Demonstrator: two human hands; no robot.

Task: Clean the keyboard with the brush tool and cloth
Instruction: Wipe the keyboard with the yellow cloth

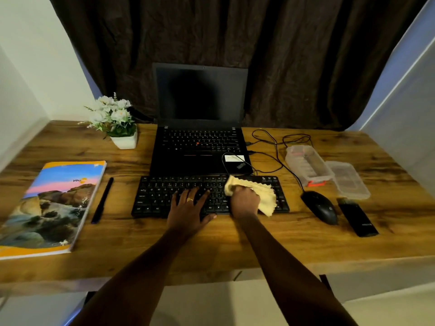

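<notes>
The right hand (244, 200) bunches the yellow cloth (266, 193) in curled fingers and presses it onto the right half of the black keyboard (155, 196), low in the centre of the frame. The left hand (188, 208) lies flat, fingers spread over the middle keys. The cloth looks soft and limp, so a gathered wad probably suits it best. The keyboard seems light and apt to slide, hence the bracing palm. Both forearms reach in from the bottom edge. A mouse (321, 207) sits to the right.
</notes>
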